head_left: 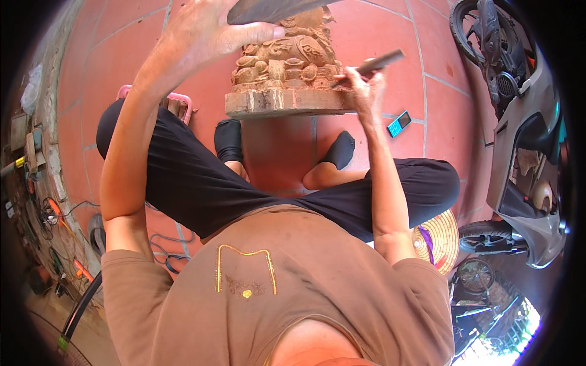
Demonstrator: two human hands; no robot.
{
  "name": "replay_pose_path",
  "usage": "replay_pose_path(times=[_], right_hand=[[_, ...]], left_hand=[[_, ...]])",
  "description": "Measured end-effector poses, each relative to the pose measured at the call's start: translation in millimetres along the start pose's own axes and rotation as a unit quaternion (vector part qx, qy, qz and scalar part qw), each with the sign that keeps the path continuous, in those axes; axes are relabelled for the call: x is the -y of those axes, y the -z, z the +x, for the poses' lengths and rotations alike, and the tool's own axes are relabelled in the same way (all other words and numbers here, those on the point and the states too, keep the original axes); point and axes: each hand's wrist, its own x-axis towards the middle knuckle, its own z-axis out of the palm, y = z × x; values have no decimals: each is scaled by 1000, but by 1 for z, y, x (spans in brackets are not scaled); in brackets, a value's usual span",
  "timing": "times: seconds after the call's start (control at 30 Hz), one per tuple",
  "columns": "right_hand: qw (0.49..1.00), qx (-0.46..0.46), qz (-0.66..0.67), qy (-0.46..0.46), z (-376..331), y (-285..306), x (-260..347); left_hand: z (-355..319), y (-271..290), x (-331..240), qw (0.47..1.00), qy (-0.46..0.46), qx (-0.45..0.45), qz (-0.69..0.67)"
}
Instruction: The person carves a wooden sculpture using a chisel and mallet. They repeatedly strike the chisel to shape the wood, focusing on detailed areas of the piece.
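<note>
A reddish-brown wood carving (293,64), cut in deep relief with rounded shapes, stands on its thick flat base (287,104) on the floor before me. My right hand (365,88), at the right side of the carving, grips a dark chisel (381,61); its lower end meets the carved edge, though the fingers partly hide it. Raised at the carving's upper left, my left hand (210,33) is closed about a dark grey wooden piece (274,8) that looks like a mallet. The thumb lies along its underside; the other fingers are mostly out of sight.
Red floor tiles (390,36) surround the carving. A blue keypad phone (399,124) lies right of it. A grey motorbike (531,122) stands far right, with a woven straw hat (442,238) near my right knee. Pink handles (180,97) show by my left knee; cables (168,244) lie behind.
</note>
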Motion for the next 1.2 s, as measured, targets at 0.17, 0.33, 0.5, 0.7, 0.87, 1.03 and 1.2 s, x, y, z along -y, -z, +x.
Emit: replay_pose_path(times=[0.17, 0.33, 0.5, 0.7, 0.87, 1.03, 1.2], right_hand=[[997, -68, 20, -31, 0, 50, -5], [989, -104, 109, -5, -11, 55, 23], [977, -121, 170, -46, -2, 55, 37], [970, -93, 195, -109, 3, 50, 21], [979, -35, 145, -137, -4, 14, 17], [985, -43, 21, -168, -3, 16, 14], [979, -60, 4, -197, 7, 43, 7]], left_hand=[[3, -1, -3, 999, 20, 15, -24], [4, -7, 1, 981, 20, 43, -188], [-5, -12, 8, 929, 128, 37, -345], [-4, -27, 15, 834, 217, -45, -505], [20, -35, 30, 792, 264, -51, -547], [39, -44, 26, 781, 268, -5, -564], [55, -58, 21, 847, 247, -32, -470]])
